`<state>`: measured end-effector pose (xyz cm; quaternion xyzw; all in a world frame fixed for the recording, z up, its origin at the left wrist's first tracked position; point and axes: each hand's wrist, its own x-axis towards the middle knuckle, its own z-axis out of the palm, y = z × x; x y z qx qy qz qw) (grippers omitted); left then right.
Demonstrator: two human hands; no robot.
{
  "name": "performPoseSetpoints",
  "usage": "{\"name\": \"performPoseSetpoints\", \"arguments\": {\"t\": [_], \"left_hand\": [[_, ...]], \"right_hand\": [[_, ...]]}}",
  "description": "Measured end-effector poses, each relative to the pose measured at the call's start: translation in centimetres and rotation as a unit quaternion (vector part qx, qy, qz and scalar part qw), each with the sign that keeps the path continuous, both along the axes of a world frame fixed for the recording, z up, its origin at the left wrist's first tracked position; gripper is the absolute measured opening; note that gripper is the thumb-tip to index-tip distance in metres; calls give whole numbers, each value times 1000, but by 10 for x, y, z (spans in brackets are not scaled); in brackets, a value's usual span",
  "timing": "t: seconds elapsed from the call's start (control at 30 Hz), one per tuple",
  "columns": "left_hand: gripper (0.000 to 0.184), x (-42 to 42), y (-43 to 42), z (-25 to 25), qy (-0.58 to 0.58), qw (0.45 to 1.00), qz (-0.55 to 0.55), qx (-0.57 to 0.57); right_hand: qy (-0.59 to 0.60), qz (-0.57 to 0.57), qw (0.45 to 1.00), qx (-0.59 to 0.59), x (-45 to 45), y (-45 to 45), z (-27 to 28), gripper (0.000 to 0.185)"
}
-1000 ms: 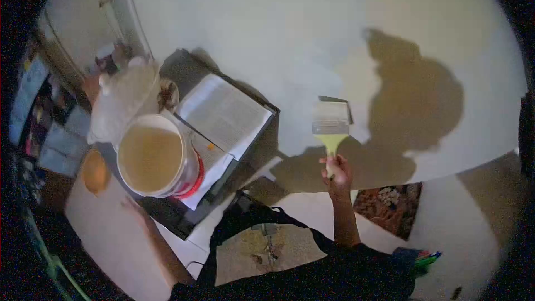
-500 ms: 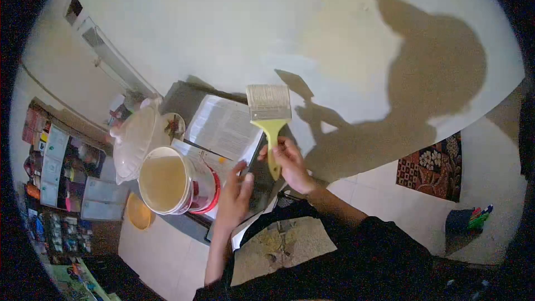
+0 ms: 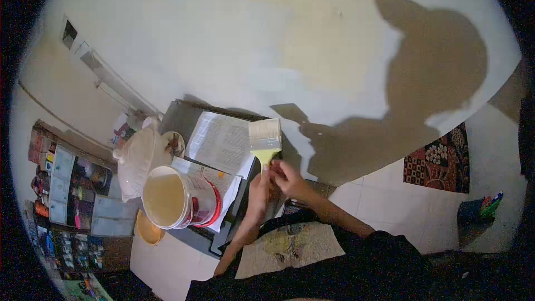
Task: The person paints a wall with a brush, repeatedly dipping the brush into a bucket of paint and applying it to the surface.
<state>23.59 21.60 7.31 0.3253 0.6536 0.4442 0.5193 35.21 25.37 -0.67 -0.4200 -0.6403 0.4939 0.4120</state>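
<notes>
A wide paintbrush (image 3: 265,139) with pale bristles and a yellow-green handle stands upright in front of me, bristles up. My left hand (image 3: 257,196) is closed on its handle, the thumb lying along it. My right hand (image 3: 291,183) is closed at the same handle from the right, its fingertips meeting the left hand. The lower handle is hidden by the fingers. To the left, a white bucket (image 3: 192,198) with a red band is tilted in view, and cream-coloured paint (image 3: 163,196) shows through its mouth.
Printed sheets (image 3: 219,142) cover part of the dark table (image 3: 184,112) under the bucket. A white lidded pot (image 3: 139,161) stands behind it. The wall (image 3: 234,39) ahead has whiter patches and my shadow. A yellow basin (image 3: 149,228) and a patterned rug (image 3: 437,161) lie lower down.
My left hand has moved from beside the bucket to the brush handle and closed on it. The brush is lower in view, and the camera view has shifted slightly.
</notes>
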Motion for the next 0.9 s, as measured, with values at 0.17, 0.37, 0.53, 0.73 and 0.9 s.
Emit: {"name": "performPoseSetpoints", "arguments": {"t": [0.17,0.37,0.53,0.73,0.9], "left_hand": [[59,-28,14,-26,245,962,44,111],[58,-37,56,42,410,901,33,137],[54,-24,110,65,394,891,48,218],[51,-12,137,-10,406,890,30,205],[53,-28,129,-40,418,902,-16,110]], "right_hand": [[26,36,981,-187,57,-11,34,40],[-52,31,969,-240,87,-32,6,43],[-59,33,978,-195,91,-36,-27,45],[-104,-5,980,-173,112,-42,-65,42],[-130,-17,969,-208,133,-53,-48,39]]}}
